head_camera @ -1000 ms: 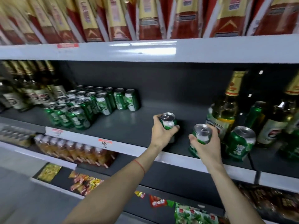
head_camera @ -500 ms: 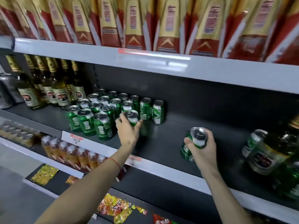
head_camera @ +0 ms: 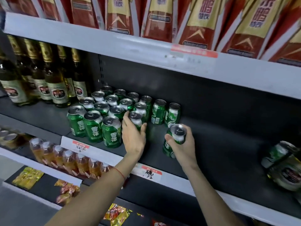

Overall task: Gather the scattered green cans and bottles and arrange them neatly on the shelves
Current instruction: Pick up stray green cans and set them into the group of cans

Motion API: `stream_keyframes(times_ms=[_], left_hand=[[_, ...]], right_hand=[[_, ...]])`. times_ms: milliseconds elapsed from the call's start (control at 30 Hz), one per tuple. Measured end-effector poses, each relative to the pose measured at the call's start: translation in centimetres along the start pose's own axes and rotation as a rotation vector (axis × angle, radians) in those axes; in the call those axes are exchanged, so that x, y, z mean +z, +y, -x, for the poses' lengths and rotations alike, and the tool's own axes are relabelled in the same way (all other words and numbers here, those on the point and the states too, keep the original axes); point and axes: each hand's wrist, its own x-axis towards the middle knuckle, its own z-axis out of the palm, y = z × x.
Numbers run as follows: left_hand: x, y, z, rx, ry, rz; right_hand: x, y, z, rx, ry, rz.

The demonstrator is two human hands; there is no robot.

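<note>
Several green cans stand in tidy rows on the dark middle shelf. My left hand grips one green can upright at the right end of the front rows, touching its neighbours. My right hand holds a second green can slightly tilted above the shelf, just in front of the two rightmost standing cans. At the far right, a green can lies on its side against a tipped green bottle. Green bottles with gold foil necks stand at the left.
Red and gold cartons fill the shelf above, whose grey edge overhangs the cans. Small amber bottles line the shelf below, with snack packets lower down. Bare shelf lies between my right hand and the tipped can.
Both hands carried their cans leftward along the shelf. My left hand has brought its can up against the rows; my right hand now hovers beside the two rightmost cans.
</note>
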Motion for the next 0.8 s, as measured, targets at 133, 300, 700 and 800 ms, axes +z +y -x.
stream_keyframes(times_ms=[133, 300, 700, 800], left_hand=[[-1.1, -0.2, 0.8, -0.028, -0.085, 0.064], [-3.0, -0.7, 2.5, -0.025, -0.144, 0.1], [-5.1, -1.9, 3.6, 0.028, -0.149, 0.232], [-5.2, -1.7, 3.4, 0.049, -0.227, 0.241]], right_hand=[[3.2, 0.7, -3.1, -0.012, -0.048, 0.023], [6.4, 0.4, -6.7, -0.04, -0.068, 0.014], [9.5, 2.2, -8.3, -0.106, -0.037, -0.003], [9.5, 2.1, -8.2, -0.125, -0.031, 0.038]])
